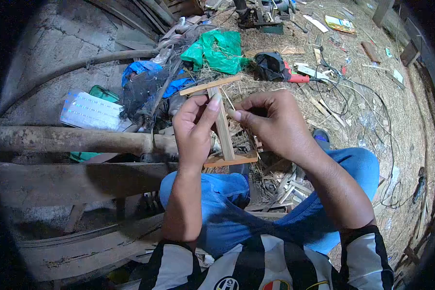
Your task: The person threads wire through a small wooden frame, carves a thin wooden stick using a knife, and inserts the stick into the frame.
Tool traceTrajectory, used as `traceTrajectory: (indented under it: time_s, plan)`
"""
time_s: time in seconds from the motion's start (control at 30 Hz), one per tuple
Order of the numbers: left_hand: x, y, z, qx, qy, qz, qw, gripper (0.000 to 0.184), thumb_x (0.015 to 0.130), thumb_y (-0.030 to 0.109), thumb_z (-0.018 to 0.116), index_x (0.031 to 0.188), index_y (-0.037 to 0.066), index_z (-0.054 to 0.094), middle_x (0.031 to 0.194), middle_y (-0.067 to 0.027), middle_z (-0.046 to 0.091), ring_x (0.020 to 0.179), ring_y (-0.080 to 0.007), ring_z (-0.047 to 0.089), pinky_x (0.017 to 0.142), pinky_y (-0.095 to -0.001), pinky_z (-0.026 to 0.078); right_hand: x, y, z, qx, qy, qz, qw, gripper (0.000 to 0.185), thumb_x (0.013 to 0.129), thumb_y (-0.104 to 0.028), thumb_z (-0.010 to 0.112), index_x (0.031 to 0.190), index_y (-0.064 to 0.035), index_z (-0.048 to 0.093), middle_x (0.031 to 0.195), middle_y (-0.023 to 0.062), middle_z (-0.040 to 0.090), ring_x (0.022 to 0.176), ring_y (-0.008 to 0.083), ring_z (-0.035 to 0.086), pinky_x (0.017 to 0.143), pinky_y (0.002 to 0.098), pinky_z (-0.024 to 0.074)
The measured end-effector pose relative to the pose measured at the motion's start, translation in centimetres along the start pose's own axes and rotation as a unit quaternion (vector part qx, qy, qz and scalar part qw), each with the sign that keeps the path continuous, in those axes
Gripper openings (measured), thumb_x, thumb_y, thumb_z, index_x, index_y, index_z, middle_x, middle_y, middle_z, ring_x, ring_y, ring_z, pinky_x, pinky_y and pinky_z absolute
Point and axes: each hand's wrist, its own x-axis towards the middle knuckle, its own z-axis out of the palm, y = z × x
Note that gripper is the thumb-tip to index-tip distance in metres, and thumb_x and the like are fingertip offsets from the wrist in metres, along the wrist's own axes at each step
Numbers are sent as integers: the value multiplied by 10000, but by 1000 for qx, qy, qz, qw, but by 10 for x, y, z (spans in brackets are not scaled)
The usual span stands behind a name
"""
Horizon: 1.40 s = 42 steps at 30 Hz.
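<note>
My left hand (196,126) grips a small wooden frame (224,129) by its upright slat, the thumb pressed on the wood near the top. The frame has a thin crosspiece (198,88) at its upper end and a wider orange-brown piece (231,159) at its lower end. Just right of the slat, my right hand (268,116) pinches a thin light stick (228,99), whose upper end reaches up near the crosspiece. Whether the stick touches the frame cannot be made out.
Bamboo poles (77,139) and a wooden bench (72,181) lie at the left. Ahead are a green plastic bag (220,50), a red power tool (295,75) with a black cover, and looping cables (382,104). Wood scraps (295,191) litter the floor.
</note>
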Motion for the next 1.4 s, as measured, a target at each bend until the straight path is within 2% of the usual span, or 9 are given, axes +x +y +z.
traceTrajectory:
  time_s: [0.3,0.37,0.4,0.47,0.57,1.07,1.3,1.37,1.4]
  plan:
    - [-2,-4,1,2,4,-22,1000,181,972,157,709,1016,-17,690,904,-24,712,794,-39,603,707,-204,459,0,3,-1,-4,5,-4,1000,177,830,-153,760,918,1,776,766,197,720,680,264,714,680,385,557]
    - [-3,-4,1,8,3,-19,1000,177,972,156,709,1018,-14,691,898,-24,712,784,-37,602,695,-202,458,0,4,-1,-15,-3,-22,1000,199,891,-145,768,952,44,754,708,50,698,655,60,592,584,281,499]
    - [-2,-4,1,8,4,-19,1000,177,972,156,709,1018,-14,691,898,-24,712,784,-37,602,695,-202,458,1,6,0,-15,-4,-22,1000,199,891,-145,768,952,44,754,708,50,698,655,60,592,584,281,499]
    - [-2,-5,0,-3,1,-25,1000,172,972,154,707,1017,-12,692,898,-25,713,782,-36,603,692,-201,457,2,9,1,-6,15,-35,999,173,825,-153,762,899,3,773,764,203,715,676,268,709,674,386,554]
    - [-1,-9,-1,24,0,-8,1000,194,995,153,652,1060,-29,666,916,-86,721,717,-111,669,648,-258,548,1,5,0,0,8,-16,1000,176,827,-154,761,901,5,772,769,202,718,688,270,714,678,387,556]
    - [-1,-7,2,4,13,-19,1000,176,969,154,708,1002,-19,691,872,-19,704,771,-37,595,695,-200,445,2,4,-1,-14,9,-19,1000,182,826,-160,762,907,3,772,760,209,714,683,299,720,680,398,560]
    - [-1,-7,-1,22,-5,-14,1000,186,988,135,658,1059,-37,670,958,-90,725,797,-96,663,714,-253,534,2,7,1,-9,16,-38,999,172,830,-153,759,904,3,765,768,201,717,700,289,723,690,395,558]
    - [-1,-6,4,8,14,4,1000,175,969,160,712,986,-11,678,873,-10,693,772,-33,580,690,-198,435,0,5,1,-2,9,-30,999,172,896,-123,756,896,46,727,703,48,686,663,69,593,603,287,501]
    - [-2,-6,4,8,14,4,1000,175,969,160,712,986,-11,678,873,-10,693,772,-33,580,690,-198,435,0,5,2,-2,9,-30,999,172,896,-123,756,896,46,727,703,48,686,663,69,593,603,287,501]
